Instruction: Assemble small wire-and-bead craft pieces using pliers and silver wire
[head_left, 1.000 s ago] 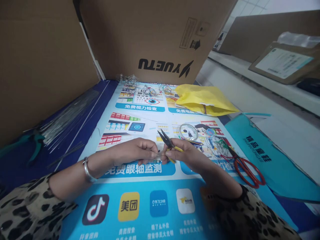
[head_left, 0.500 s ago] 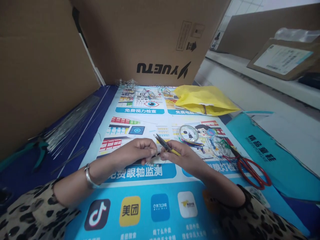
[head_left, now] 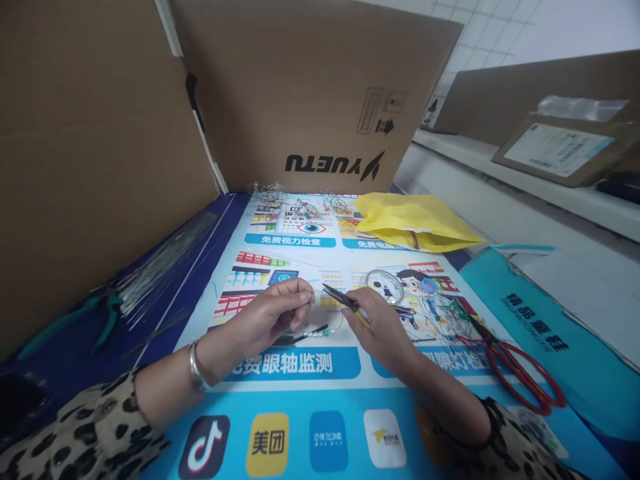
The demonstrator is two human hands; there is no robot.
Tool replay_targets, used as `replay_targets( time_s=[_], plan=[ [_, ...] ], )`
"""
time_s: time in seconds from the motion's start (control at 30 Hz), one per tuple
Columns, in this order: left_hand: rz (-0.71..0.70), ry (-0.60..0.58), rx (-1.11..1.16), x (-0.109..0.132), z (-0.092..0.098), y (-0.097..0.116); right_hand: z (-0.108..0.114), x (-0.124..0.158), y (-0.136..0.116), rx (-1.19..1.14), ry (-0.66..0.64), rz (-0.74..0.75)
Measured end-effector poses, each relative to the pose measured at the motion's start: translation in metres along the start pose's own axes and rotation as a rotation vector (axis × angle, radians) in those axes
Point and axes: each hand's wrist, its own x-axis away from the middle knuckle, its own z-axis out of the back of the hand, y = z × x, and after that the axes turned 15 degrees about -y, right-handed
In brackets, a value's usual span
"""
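One strand of beads (head_left: pixel 319 333) shows at centre frame, just below both hands. The left hand's (head_left: pixel 283 310) fingers are closed in a pinch, seemingly on its thin wire end (head_left: pixel 313 295); the right hand's (head_left: pixel 377 323) fingers grip pliers (head_left: pixel 345 301). Working that end seems the step in hand; next likely needs a steady pinch and precise plier tips. Red-handled scissors (head_left: pixel 523 373) lie lower right.

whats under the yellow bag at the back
The yellow bag lies on the printed sheet, covering the right end of a blue caption strip; the words there, and anything else beneath the bag, are hidden.
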Motion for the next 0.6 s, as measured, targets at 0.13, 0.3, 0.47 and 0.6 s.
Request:
replay_targets(
  time_s=[0.13,0.3,0.47,0.6],
  plan=[
    [0.004,-0.002,0.089,0.0,-0.004,0.0,0.001,0.001,-0.006,0.045,0.049,0.072],
    [0.019,-0.038,0.111,0.001,-0.009,-0.003,0.002,0.001,-0.012,0.1,0.051,0.102],
    [0.015,-0.087,0.163,0.001,-0.008,-0.008,0.003,0.0,-0.014,0.129,0.063,0.136],
    [0.016,-0.127,0.192,0.001,-0.009,-0.008,0.005,-0.001,-0.015,0.184,0.043,0.153]
  ],
)
